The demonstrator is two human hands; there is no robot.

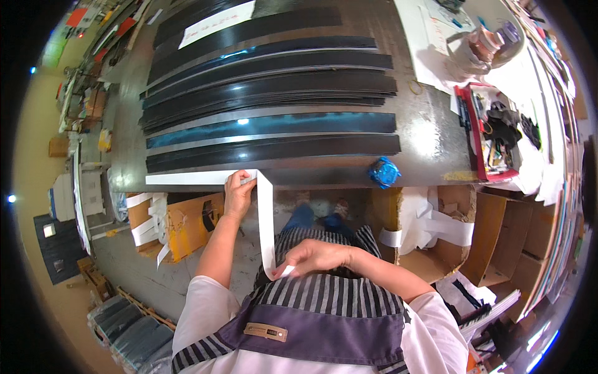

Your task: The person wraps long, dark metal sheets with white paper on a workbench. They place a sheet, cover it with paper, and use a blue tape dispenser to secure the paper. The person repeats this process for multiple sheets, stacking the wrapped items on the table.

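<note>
Long flat white strip (266, 215), paper-like, is half on the desk (430, 165), half off. Left part lies flat along the front edge; at the left hand it turns and drops toward the person's lap, then curls up at the lower end.

Left hand (239, 194): thumb and fingertips pinched on the strip at the bend, right at the desk edge. Right hand (317, 257): gripping the curled lower end, close to the black-and-grey striped apron with a purple panel (324, 330). A narrow white length hangs just left of the main drop; can't tell if it's the same piece.

On the desk behind the strip: rows of long flat black strips (274, 149), roughly parallel to the front edge, some stacked, some with a blue sheen. White handwritten paper sheet (216, 23) sits on the far rows. Round crumpled blue bundle (384, 172) near the front edge, right of the rows. Red-walled open box (474, 134) farther right, full of mixed small items; contents too cluttered to sort out.

Below desk level: brown cardboard box (187, 227) on the left, open brown cardboard box (385, 212) on the right, both with white strips draped over their sides.
</note>
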